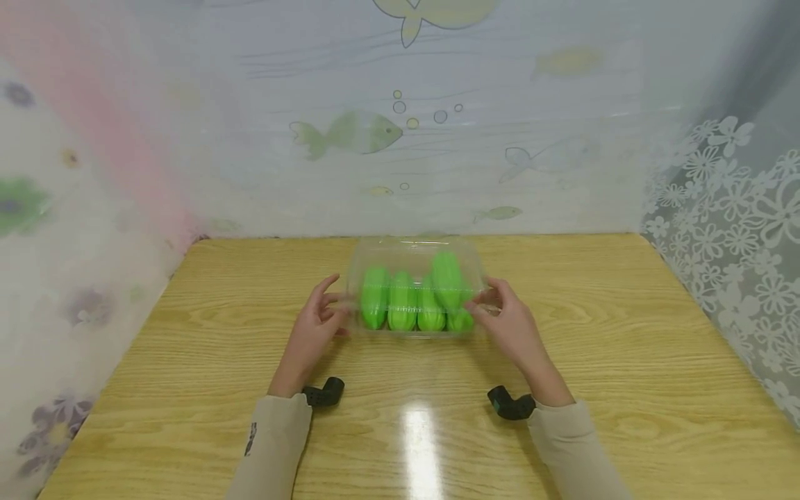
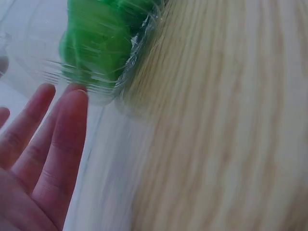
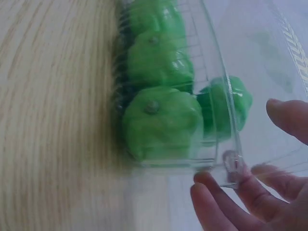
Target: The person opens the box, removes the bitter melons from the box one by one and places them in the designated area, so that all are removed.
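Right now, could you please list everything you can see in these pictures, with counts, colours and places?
Clear plastic box: one, transparent, lid shut, middle of the table.
Green vegetables: about five, bright green, inside the box.
Table: one, light wood.
Curtains: pale, printed with fish and flowers, behind and at both sides.
Left hand: fingers straight, at the box's left side.
Right hand: fingertips on the box's right corner.

Head view looks down, wrist views close, all share clear box (image 1: 417,288)
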The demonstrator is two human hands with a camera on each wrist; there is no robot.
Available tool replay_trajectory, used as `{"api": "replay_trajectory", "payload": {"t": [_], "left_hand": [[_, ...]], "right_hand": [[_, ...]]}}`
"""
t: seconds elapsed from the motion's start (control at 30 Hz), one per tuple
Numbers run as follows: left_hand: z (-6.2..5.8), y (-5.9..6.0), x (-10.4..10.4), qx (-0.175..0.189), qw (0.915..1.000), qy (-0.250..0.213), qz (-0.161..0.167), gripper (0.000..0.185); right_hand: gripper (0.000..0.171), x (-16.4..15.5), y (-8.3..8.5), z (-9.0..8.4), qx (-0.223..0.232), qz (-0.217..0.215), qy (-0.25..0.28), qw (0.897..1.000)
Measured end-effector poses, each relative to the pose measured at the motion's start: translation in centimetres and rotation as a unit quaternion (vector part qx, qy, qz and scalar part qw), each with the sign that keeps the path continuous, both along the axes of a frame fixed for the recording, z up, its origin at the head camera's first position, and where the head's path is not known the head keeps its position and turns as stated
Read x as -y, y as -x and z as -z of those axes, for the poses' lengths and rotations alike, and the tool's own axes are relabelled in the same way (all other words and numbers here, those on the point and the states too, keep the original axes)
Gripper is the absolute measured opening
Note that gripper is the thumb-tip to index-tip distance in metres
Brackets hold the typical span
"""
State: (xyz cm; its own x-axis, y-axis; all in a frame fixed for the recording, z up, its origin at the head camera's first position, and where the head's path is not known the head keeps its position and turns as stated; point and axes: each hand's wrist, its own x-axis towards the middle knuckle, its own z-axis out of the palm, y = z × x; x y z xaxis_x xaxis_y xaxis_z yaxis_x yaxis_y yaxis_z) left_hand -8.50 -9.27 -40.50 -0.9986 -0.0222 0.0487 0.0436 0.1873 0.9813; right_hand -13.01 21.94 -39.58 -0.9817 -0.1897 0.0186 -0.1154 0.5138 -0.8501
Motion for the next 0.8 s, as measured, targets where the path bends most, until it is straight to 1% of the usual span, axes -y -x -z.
{"api": "replay_trajectory", "payload": {"t": [0.17, 0.3, 0.4, 0.53, 0.67, 0.8], "left_hand": [[1.1, 0.9, 0.3, 0.019, 0.998, 0.058, -0.017, 0.06], [1.3, 1.2, 0.2, 0.024, 0.9938, 0.107, -0.016, 0.059], [1.3, 1.3, -0.2, 0.025, 0.9898, 0.138, -0.026, 0.055], [1.2, 1.4, -1.0, 0.033, 0.9865, 0.154, -0.044, 0.052], [1.3, 1.4, -1.5, 0.034, 0.985, 0.162, -0.049, 0.048], [1.3, 1.2, -1.6, 0.029, 0.9849, 0.164, -0.049, 0.051]], "right_hand": [[0.07, -0.1, -0.3, -1.0, -0.016, -0.012, -0.057, 0.998], [0.071, -0.3, -0.6, -1.8, -0.027, -0.017, -0.099, 0.995], [0.07, -0.6, -0.7, -2.2, -0.026, -0.026, -0.119, 0.992], [0.067, -1.2, -0.7, -2.5, -0.018, -0.035, -0.134, 0.99], [0.066, -1.7, -0.7, -2.7, -0.013, -0.046, -0.141, 0.989], [0.071, -2.0, -0.7, -3.1, -0.011, -0.066, -0.154, 0.986]]}}
